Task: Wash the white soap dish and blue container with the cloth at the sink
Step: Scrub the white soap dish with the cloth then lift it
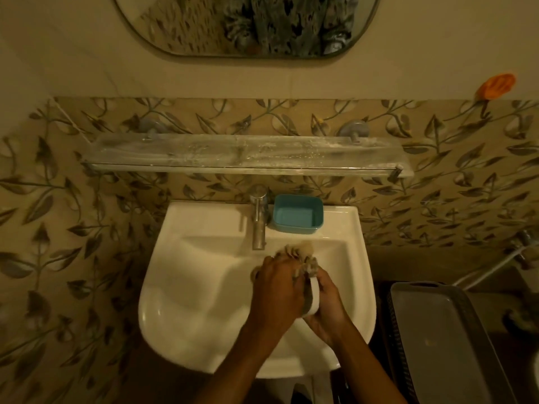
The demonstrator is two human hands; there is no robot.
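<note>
Soap-dish scrub in hand: left hand (277, 282) grips cloth (297, 255) against white soap dish (313, 298) clasped by right hand (328, 301) over sink (186, 287); blue container (297, 213) waits at 12 o'clock, likely next.

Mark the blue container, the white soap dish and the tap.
blue container (297, 214): head view, inner floor.
white soap dish (313, 297): head view, rim between the hands.
tap (259, 221): head view, spout.
</note>
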